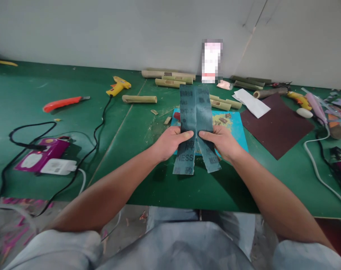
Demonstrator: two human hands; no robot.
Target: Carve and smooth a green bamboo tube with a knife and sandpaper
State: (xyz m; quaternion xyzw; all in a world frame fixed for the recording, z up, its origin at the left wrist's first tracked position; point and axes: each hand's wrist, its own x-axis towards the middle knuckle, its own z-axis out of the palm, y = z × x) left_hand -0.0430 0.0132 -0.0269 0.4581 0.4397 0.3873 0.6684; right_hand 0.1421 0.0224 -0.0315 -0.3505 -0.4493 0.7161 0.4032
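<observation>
A blue-grey printed sheet, which looks like the back of sandpaper, is held upright above the table between both hands. It is split from its lower edge up to about the thumbs, and a crease or tear line runs on upward. My left hand pinches the left strip, thumb on the front. My right hand pinches the right strip the same way. The fingers behind the sheet are hidden. Below and behind it lies a light-blue board with yellowish dust and small scraps on it.
Bamboo pieces lie around the table's back. A yellow glue gun, an orange cutter and a purple power strip with cables are left. At right are dark red-brown sandpaper, white paper and another glue gun.
</observation>
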